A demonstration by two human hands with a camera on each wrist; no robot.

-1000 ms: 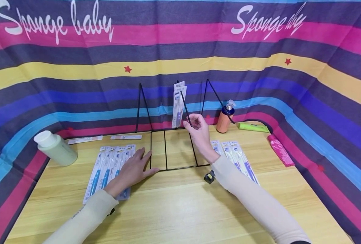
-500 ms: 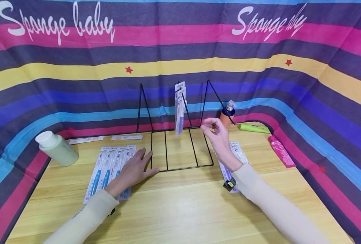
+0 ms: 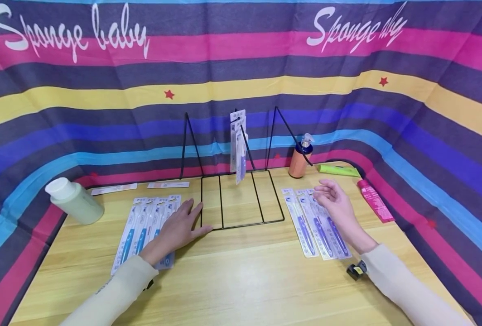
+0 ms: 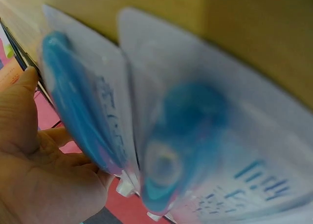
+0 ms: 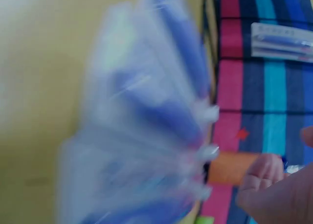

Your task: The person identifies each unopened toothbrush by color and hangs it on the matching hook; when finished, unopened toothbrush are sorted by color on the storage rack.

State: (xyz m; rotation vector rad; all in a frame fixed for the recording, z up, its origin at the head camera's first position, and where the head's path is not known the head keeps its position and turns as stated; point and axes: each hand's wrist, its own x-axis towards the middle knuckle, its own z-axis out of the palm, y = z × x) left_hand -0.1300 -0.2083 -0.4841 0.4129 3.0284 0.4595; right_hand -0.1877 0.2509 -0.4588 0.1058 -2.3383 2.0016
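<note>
My left hand (image 3: 180, 228) lies with spread fingers at the left front corner of the black wire rack (image 3: 243, 225). Beneath and beside that hand are several packaged toothbrushes with blue handles (image 3: 130, 235), big and near in the left wrist view. Purple toothbrush packs (image 3: 241, 156) hang from the rack's middle prong. My right hand (image 3: 339, 210), fingers loosely bent and holding nothing, is over the top end of three packaged purple toothbrushes (image 3: 302, 231) at right. Those packs look blurred in the right wrist view, with part of the right hand (image 5: 279, 190) at its lower right.
An orange pump bottle (image 3: 298, 163) stands behind the rack's right prong. A green tube (image 3: 339, 170) and a pink tube (image 3: 374, 201) lie at right. A pale green bottle (image 3: 78, 201) and two flat strips (image 3: 114, 188) are at left. Striped cloth (image 3: 241, 45) surrounds the table.
My right hand has let go of the hanging toothbrush pack and moved right and toward me, to the purple packs. The hung packs have swung a little. The left hand stays put.
</note>
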